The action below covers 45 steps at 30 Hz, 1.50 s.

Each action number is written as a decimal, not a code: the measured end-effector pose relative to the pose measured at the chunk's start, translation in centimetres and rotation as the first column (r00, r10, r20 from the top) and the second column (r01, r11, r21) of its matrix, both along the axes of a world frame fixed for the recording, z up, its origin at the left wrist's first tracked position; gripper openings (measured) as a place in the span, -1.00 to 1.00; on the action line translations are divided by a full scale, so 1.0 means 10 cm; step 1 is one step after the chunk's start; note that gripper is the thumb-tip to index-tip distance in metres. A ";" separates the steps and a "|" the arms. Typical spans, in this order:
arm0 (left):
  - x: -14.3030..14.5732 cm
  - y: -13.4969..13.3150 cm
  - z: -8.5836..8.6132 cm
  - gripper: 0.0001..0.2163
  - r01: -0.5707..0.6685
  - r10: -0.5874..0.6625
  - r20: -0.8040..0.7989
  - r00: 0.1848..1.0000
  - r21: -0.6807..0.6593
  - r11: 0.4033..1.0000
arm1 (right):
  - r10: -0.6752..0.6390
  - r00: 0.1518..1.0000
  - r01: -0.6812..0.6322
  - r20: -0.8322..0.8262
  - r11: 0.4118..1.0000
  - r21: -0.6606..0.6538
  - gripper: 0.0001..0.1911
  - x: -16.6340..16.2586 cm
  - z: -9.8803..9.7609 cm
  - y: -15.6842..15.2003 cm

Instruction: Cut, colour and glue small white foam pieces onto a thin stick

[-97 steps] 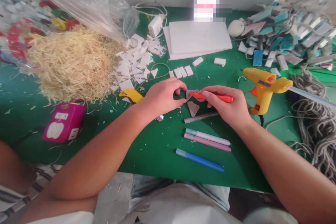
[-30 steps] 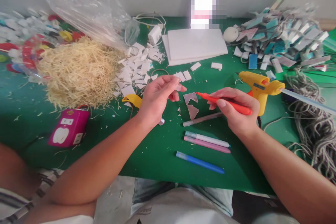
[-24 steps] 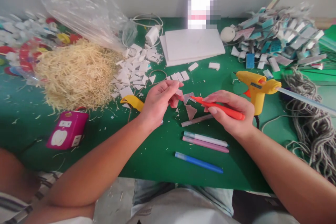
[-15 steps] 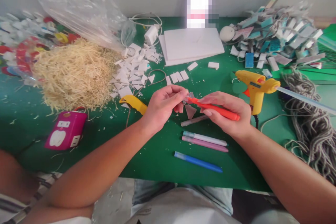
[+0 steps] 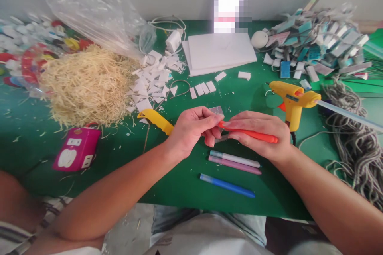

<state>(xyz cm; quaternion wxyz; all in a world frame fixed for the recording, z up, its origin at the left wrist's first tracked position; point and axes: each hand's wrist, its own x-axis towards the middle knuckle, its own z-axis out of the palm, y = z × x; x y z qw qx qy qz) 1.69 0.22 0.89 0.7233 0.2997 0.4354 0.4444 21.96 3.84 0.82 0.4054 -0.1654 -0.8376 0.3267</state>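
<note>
My right hand (image 5: pixel 263 129) is closed around an orange felt-tip pen (image 5: pixel 253 132), which lies nearly level and points left. With thumb and fingers, my left hand (image 5: pixel 196 127) pinches the pen's left end; the fingers hide its tip. Just behind the fingertips shows a small clear plastic piece (image 5: pixel 216 110). Under the hands, a thin greyish stick (image 5: pixel 222 139) is partly covered. Closer to me lie a white pen (image 5: pixel 236 159), a pink pen (image 5: pixel 235 165) and a blue pen (image 5: pixel 227 185). A yellow cutter knife (image 5: pixel 156 120) rests beside my left wrist.
A yellow glue gun (image 5: pixel 293 101) stands right of my right hand, near grey yarn (image 5: pixel 350 135). White foam scraps (image 5: pixel 152 79), straw (image 5: pixel 89 83) and a magenta box (image 5: pixel 77 149) are leftward. White boards (image 5: pixel 221 51) lie behind, foam pieces (image 5: pixel 314 44) at back right.
Both hands have come slightly nearer to me and to the right with the orange pen. My left fingers now cover more of its end, and the thin stick is more hidden.
</note>
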 end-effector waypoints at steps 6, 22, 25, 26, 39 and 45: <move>0.00 -0.04 0.06 -0.75 0.098 -0.094 -0.065 0.993 0.051 0.994 | 0.032 0.997 -0.035 0.071 0.999 0.030 -0.74 0.03 0.04 -0.04; -0.20 -0.07 0.12 -0.88 0.438 0.075 -0.588 0.805 0.674 0.595 | -0.360 0.822 0.467 0.441 0.870 -0.160 -0.44 0.11 0.01 0.05; -0.17 -0.09 0.02 -0.87 0.578 0.118 -0.684 0.720 0.684 0.445 | -0.301 0.813 0.401 0.498 0.910 -0.105 -0.51 0.12 -0.01 0.05; -0.16 -0.10 -0.02 -0.87 0.623 0.153 -0.711 0.686 0.683 0.382 | -0.277 0.819 0.367 0.502 0.926 -0.089 -0.52 0.13 -0.01 0.05; -0.20 -0.03 -0.08 -0.87 0.749 0.524 -0.813 0.253 0.507 0.427 | -0.239 0.880 0.284 0.410 0.957 -0.052 -0.84 0.09 -0.09 0.06; -0.19 0.02 -0.07 -0.78 0.674 0.349 -0.936 0.054 0.292 0.679 | -0.316 0.851 0.300 0.419 0.948 0.106 -0.46 0.01 -0.24 0.19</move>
